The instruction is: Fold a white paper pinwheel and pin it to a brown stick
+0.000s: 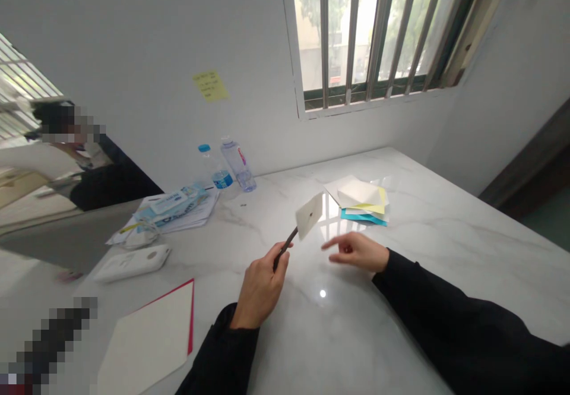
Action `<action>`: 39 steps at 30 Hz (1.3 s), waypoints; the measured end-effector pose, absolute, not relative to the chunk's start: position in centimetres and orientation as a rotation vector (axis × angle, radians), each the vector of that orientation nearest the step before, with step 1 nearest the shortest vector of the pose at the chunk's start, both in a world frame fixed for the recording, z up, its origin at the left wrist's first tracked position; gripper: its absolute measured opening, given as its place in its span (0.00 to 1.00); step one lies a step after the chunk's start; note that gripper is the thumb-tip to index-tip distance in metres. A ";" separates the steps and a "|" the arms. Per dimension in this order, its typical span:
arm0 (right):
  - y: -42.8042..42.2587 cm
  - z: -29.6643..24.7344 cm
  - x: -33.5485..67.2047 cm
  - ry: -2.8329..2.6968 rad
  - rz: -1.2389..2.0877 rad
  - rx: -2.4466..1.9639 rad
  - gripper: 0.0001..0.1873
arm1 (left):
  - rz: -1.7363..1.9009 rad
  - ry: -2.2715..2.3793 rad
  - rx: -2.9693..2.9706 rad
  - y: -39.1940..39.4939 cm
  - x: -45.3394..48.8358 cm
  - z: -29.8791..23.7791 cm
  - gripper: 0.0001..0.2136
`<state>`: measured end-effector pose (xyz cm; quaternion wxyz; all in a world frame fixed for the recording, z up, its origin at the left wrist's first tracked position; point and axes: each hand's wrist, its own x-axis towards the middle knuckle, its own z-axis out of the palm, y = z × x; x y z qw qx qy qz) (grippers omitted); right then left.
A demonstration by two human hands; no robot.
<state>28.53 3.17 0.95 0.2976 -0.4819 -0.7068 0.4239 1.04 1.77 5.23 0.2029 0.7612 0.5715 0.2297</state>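
My left hand [262, 288] is closed round a thin dark stick [287, 245], its fingers wrapped over the lower end. At the stick's upper end sits a pale cream square piece [308, 220] with a small dark spot near its middle. It is tilted and raised above the marble-patterned tabletop [312, 335]. To the right of the square, my right hand [356, 251] is held with its index finger stretched out and its thumb apart, touching nothing. Beyond that hand lies a loose stack of cream, yellow and blue paper sheets [363, 199].
Two plastic bottles, one blue-capped [221, 178] and one clear [240, 166], stand near the wall. Left are papers with a blue-white packet [176, 202], a white device [133, 263] and a red-edged cream board [146, 341]. A person [95, 169] appears behind the partition at far left.
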 end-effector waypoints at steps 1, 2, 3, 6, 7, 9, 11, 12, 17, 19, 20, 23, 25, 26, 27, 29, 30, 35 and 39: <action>3.5 1.1 28.8 -1.784 1.023 -1.334 0.27 | 0.642 1.593 2.127 1.8 1.0 5.3 0.20; 3.9 1.3 29.1 -1.696 0.949 -1.363 0.32 | 0.640 1.588 2.130 1.7 1.1 5.3 0.20; 4.2 1.4 29.4 -1.638 0.921 -1.360 0.38 | 0.638 1.580 2.133 1.7 1.1 5.4 0.20; 4.3 1.3 29.6 -1.720 1.088 -1.245 0.47 | 0.635 1.566 2.136 1.7 1.1 5.5 0.21; 4.1 1.1 29.5 -1.826 1.200 -1.196 0.45 | 0.635 1.569 2.134 1.7 1.1 5.5 0.21; 3.8 0.8 29.4 -1.986 1.321 -1.177 0.36 | 0.635 1.577 2.128 1.8 1.0 5.4 0.20; 3.8 0.9 29.5 -1.961 1.235 -1.268 0.30 | 0.630 1.578 2.127 1.8 1.0 5.3 0.19; 3.9 1.0 29.6 -1.879 1.131 -1.325 0.30 | 0.628 1.577 2.127 1.8 1.0 5.3 0.19; 4.2 0.9 29.3 -1.812 1.121 -1.254 0.45 | 0.618 1.586 2.129 1.7 1.1 5.5 0.18; 4.3 0.6 29.3 -1.916 1.220 -1.214 0.42 | 0.615 1.603 2.127 1.7 1.1 5.6 0.18; 4.4 0.5 29.4 -1.901 1.191 -1.240 0.39 | 0.614 1.610 2.127 1.7 1.0 5.7 0.18; 4.7 0.6 29.8 -1.632 0.895 -1.353 0.39 | 0.602 1.604 2.138 1.7 1.0 5.8 0.18; 4.6 0.8 29.8 -1.658 0.862 -1.354 0.41 | 0.593 1.587 2.151 1.7 1.0 5.7 0.18; 4.5 0.8 29.7 -1.746 0.915 -1.339 0.40 | 0.591 1.581 2.157 1.7 1.0 5.7 0.18; 4.3 0.9 29.7 -1.856 0.994 -1.318 0.37 | 0.590 1.579 2.161 1.8 1.0 5.6 0.18; 4.1 1.0 29.6 -2.000 1.113 -1.294 0.26 | 0.591 1.586 2.167 1.9 0.9 5.5 0.18; 4.2 1.1 29.8 -1.971 1.085 -1.317 0.22 | 0.591 1.592 2.169 1.9 0.8 5.5 0.18; 4.5 1.7 30.2 -1.611 0.760 -1.353 0.43 | 0.581 1.591 2.192 1.8 0.8 5.4 0.18; 4.3 1.1 29.9 -1.993 1.046 -1.300 0.36 | 0.591 1.602 2.191 1.8 0.9 5.5 0.18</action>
